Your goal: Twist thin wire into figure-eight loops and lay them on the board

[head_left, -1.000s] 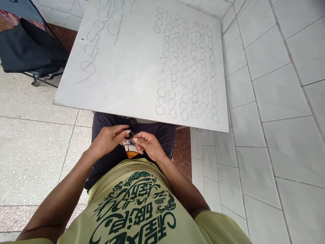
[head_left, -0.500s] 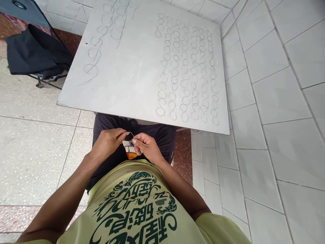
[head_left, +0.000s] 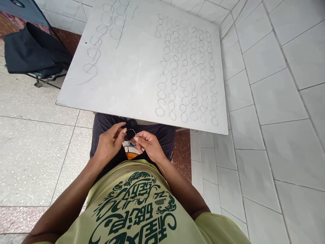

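My left hand and my right hand meet over my lap, just below the near edge of a white board. Both pinch a thin wire that is bent into a small loop between the fingertips. Under the hands lies a small white, blue and orange object on my dark trousers. On the board's right half lie several rows of figure-eight wire shapes. A long looping wire lies on the board's left part.
A dark bag on a metal frame stands at the far left on the speckled floor. White tiles cover the surface to the right of the board. My yellow-green printed shirt fills the bottom.
The wire between my fingers has gone from a short bend to a rounded loop. My left hand has risen slightly, and the view has shifted a little.
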Motion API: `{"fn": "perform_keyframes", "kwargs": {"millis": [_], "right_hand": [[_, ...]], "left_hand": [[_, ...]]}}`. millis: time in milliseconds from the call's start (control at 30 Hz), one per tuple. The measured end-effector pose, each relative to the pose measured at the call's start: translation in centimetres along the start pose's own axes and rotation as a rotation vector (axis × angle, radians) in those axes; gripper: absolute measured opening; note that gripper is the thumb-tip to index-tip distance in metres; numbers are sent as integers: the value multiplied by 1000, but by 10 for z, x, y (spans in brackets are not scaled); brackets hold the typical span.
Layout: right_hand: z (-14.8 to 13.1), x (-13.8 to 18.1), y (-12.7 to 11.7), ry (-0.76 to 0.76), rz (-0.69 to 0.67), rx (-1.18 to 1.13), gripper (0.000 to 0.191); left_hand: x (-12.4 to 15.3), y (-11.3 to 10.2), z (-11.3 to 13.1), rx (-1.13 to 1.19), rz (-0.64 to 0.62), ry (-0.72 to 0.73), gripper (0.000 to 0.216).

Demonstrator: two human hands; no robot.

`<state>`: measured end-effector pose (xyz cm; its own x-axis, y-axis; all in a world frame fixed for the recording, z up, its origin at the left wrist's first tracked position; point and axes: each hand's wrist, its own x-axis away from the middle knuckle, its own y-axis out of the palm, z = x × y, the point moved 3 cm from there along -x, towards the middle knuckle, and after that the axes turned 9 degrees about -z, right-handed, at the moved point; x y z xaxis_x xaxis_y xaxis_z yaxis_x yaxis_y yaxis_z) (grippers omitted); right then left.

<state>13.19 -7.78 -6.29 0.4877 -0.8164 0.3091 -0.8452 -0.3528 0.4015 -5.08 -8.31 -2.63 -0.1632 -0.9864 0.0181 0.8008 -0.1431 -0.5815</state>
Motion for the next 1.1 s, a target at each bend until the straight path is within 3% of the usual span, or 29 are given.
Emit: {"fn": "perform_keyframes", "kwargs": {"millis": [100, 167, 267, 433, 967, 1100], "right_hand": [[-1, 2, -3, -2, 11, 5, 38], [-2, 2, -3, -12, 4, 9, 39], [0, 2, -1, -33, -33, 15, 37], [3, 1, 4, -40, -60, 29, 35], [10, 0, 3, -70, -62, 14, 34], [6, 3, 4, -81, -65, 13, 34]], "left_hand": [[3, -20, 6, -34, -20, 159, 34], [7, -27, 8, -68, -106, 262, 30], [13, -26, 5, -94, -216, 358, 29], [14, -14, 1, -115, -271, 433, 24], [10, 1, 7, -150, -38, 454, 18], [17, -7, 10, -20, 72, 330, 30]]}}
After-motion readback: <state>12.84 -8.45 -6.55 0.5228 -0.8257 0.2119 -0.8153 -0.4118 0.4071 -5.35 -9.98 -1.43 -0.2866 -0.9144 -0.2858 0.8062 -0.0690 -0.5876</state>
